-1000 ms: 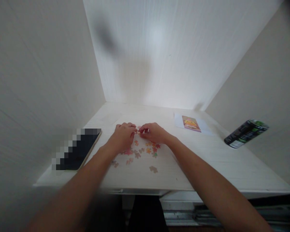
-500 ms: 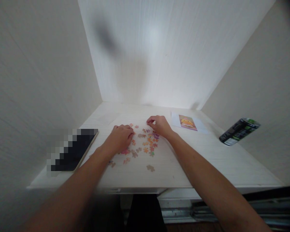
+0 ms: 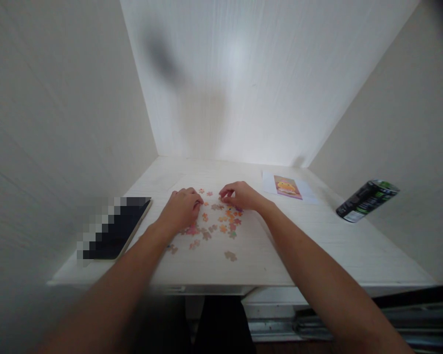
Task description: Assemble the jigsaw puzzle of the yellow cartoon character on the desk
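Spanning the view, a white desk (image 3: 317, 250) carries a dark-screened device (image 3: 127, 226) by its left edge, a printed sheet (image 3: 288, 187) toward its far right corner and a black can (image 3: 367, 200) near its right edge. The left hand (image 3: 182, 207) curls low, its grip hidden; the right hand (image 3: 239, 195) has thumb and fingers narrowly spaced, whether on anything I cannot tell. Loose jigsaw pieces (image 3: 230, 255) lie mid-desk toward the near edge. Sorting them seems the step in hand; the next move calls for a light fingertip pinch.
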Motion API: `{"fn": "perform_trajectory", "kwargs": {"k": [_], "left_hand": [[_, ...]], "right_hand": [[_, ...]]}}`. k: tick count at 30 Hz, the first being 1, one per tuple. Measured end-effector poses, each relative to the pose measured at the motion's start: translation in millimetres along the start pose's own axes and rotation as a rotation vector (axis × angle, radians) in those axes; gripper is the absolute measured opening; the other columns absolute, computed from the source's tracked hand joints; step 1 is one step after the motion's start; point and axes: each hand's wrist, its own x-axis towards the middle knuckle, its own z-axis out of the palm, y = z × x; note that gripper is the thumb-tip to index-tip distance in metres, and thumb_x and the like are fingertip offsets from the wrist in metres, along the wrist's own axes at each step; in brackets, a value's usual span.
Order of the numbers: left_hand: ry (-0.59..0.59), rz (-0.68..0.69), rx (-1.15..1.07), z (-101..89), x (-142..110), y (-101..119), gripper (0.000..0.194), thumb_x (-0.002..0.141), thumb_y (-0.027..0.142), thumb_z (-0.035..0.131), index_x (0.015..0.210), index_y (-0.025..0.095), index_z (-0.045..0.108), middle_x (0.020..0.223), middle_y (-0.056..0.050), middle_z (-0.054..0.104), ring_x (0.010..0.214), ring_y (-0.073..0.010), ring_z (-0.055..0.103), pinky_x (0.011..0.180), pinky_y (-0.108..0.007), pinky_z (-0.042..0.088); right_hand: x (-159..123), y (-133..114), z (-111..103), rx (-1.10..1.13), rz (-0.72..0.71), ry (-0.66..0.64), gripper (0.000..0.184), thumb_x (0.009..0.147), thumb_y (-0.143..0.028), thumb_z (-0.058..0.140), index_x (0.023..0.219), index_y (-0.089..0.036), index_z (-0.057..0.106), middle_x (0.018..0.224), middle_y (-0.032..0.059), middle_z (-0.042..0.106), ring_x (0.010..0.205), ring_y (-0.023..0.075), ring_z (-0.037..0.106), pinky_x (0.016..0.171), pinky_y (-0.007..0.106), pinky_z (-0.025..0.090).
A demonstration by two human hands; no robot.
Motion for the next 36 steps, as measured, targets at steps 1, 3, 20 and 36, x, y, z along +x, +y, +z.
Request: {"fn": "perform_trajectory", "kwargs": {"k": [1,3,20,36], "left_hand": [[0.004,-0.003,-0.003,0.5,0,-1,0.028,0.084,0.022,0.043,0.092,0.022,0.07,0.101,-0.006,0.066,0.094,-0.0226,0.058,0.085,-0.039,0.044],[0.007,-0.004,-0.013,1.8,0,-3,0.029,0.083,0.02,0.043,0.093,0.022,0.071,0.099,-0.006,0.065,0.093,-0.0219,0.058,0.086,-0.038,0.045],[0.036,-0.191,0.01,-4.8,-4,-25,0.032,0.083,0.024,0.043,0.102,0.02,0.068,0.102,-0.01,0.066,0.096,-0.0231,0.06,0.09,-0.038,0.046],[0.025,-0.367,-0.131,-17.6,-10,-42,0.039,0.075,0.012,0.046,0.109,0.019,0.065,0.095,-0.008,0.071,0.083,-0.0188,0.065,0.079,-0.03,0.05]], "right_hand": [[0,-1,0,0.01,0.012,-0.023,0.018,0.077,-0.019,0.067,0.093,-0.019,0.075,0.085,0.0032,0.075,0.072,0.0119,0.066,0.066,0.021,0.048],[1,-2,0,0.014,0.036,-0.043,0.02,0.075,-0.017,0.068,0.094,-0.02,0.075,0.084,0.0027,0.074,0.07,0.0114,0.065,0.064,0.02,0.048],[-10,17,-25,0.105,0.102,-0.305,0.022,0.073,-0.016,0.066,0.093,-0.019,0.076,0.071,0.0013,0.073,0.061,0.0125,0.064,0.057,0.021,0.045],[-2,12,-13,-0.171,0.006,0.149,0.018,0.081,-0.014,0.057,0.088,-0.016,0.074,0.087,0.0071,0.071,0.073,0.0136,0.061,0.069,0.024,0.044]]}}
